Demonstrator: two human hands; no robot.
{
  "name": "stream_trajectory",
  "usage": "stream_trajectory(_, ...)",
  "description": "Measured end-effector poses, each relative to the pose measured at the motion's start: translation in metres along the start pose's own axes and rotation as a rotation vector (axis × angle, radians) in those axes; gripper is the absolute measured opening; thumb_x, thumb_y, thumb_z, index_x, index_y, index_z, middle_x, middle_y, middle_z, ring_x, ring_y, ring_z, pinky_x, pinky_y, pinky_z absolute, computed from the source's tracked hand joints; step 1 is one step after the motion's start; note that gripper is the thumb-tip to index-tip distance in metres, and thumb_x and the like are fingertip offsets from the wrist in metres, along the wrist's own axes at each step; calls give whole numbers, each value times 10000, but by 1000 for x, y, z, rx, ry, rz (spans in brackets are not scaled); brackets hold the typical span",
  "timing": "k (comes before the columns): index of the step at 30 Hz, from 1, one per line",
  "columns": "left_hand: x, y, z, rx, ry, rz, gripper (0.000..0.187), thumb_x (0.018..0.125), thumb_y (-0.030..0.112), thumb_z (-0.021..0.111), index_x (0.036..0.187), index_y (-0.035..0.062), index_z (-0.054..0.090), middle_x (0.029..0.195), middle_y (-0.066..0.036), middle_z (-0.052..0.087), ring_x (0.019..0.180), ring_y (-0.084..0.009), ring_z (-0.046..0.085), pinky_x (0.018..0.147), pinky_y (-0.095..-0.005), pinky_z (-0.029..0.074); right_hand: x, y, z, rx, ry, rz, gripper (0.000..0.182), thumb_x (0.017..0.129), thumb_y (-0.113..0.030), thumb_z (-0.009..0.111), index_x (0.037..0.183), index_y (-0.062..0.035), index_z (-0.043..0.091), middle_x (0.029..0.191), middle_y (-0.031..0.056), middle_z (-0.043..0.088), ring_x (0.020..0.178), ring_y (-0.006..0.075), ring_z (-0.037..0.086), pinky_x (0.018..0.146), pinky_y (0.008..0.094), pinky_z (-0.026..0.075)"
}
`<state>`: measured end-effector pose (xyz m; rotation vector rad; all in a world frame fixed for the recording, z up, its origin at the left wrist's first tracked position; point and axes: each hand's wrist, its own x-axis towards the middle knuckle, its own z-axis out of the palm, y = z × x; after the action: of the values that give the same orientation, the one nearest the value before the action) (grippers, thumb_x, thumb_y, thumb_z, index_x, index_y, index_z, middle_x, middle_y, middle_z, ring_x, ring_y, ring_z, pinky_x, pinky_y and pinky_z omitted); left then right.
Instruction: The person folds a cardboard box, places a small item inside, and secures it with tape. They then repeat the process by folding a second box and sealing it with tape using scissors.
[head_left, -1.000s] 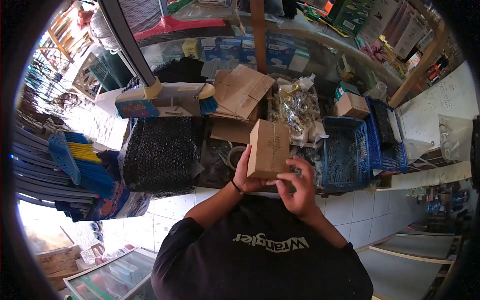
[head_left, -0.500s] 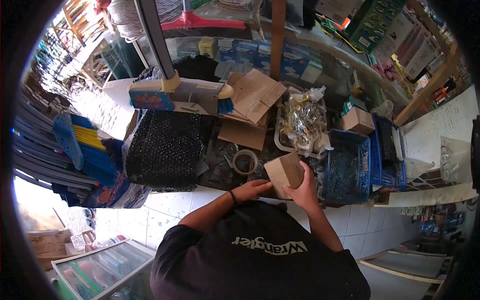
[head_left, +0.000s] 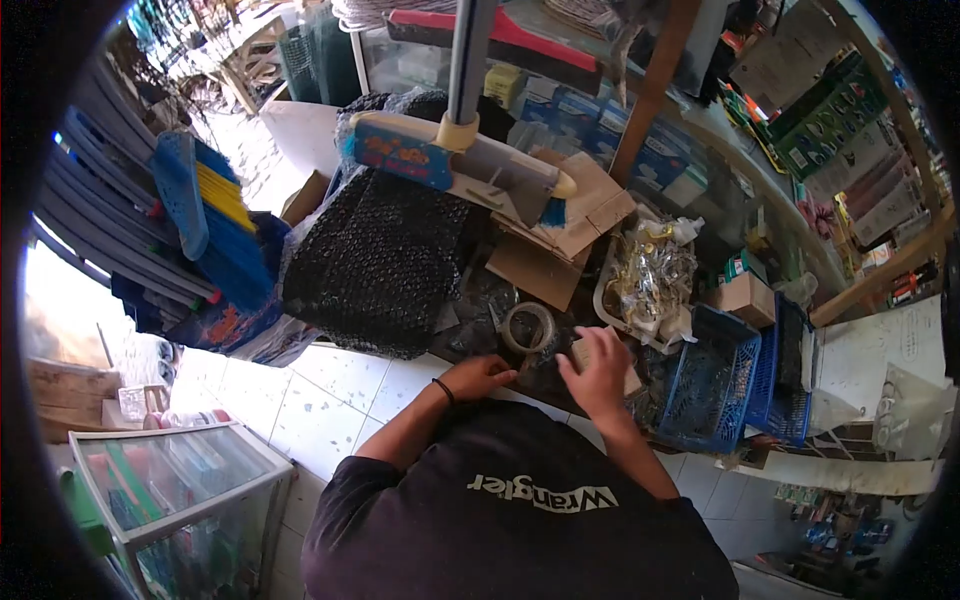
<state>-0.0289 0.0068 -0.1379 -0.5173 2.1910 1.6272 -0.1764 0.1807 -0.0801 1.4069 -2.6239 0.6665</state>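
Observation:
A small brown cardboard box [head_left: 633, 382] stands at the front edge of the work surface, largely covered by my right hand [head_left: 598, 372]. The fingers of that hand are bent over it, gripping it from above. My left hand [head_left: 480, 378], with a dark band at the wrist, is at the edge to the left, apart from the box. Its fingers reach forward loosely, and nothing shows in them. Just beyond and between the hands lies a roll of tape [head_left: 528, 328].
Black bubble wrap [head_left: 375, 265] fills the left side, under a broom head [head_left: 455, 165]. Flattened cardboard [head_left: 540, 272] lies behind the tape. To the right are a tray of bagged metal parts [head_left: 655, 265], a blue basket [head_left: 708, 375] and another small box [head_left: 745, 298].
My left hand has let go of the cardboard box and drawn left. My right hand has shifted over the box, which is now lower at the edge. The view has turned.

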Motion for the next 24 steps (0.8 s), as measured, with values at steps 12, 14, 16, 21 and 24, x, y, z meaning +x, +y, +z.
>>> stream_trajectory(12, -12, -34, 10, -94, 487, 90, 454, 840, 394, 616, 1129, 49, 556, 929, -153, 647, 851, -283, 631, 727, -368, 488, 15, -16, 93, -68, -266, -200, 188, 770, -272, 634, 770, -84, 626, 804, 109, 580, 810, 282, 564, 792, 415, 345)
stream_trajectory(14, -4, -39, 18, -132, 637, 164, 470, 821, 380, 643, 1139, 45, 554, 923, -157, 646, 838, -291, 635, 719, -370, 491, 14, -32, 66, 69, -349, -176, 227, 788, -278, 613, 784, -51, 606, 796, 133, 577, 801, 316, 558, 758, 430, 369)
stream_trajectory(16, 3, -43, 21, -168, 714, 242, 486, 816, 372, 657, 1163, 52, 543, 960, -148, 647, 865, -276, 635, 742, -360, 492, 13, -38, 49, 213, -420, -121, 261, 796, -288, 608, 794, -28, 591, 789, 151, 573, 785, 343, 557, 722, 440, 391)
stream_trajectory(21, -6, -32, 11, -402, 528, 263, 392, 818, 307, 680, 1094, 41, 598, 1021, -95, 641, 961, -192, 600, 844, -320, 459, 9, -41, 28, 526, -528, -21, 301, 800, -275, 634, 860, 18, 594, 843, 175, 594, 764, 358, 590, 675, 407, 458)
stream_trajectory(24, -13, -27, 4, -462, 479, 205, 323, 826, 287, 678, 1020, 33, 630, 1038, -76, 634, 980, -160, 579, 877, -305, 440, 11, -43, 27, 575, -610, 35, 302, 804, -266, 642, 892, 20, 605, 870, 182, 604, 783, 346, 603, 689, 386, 467)
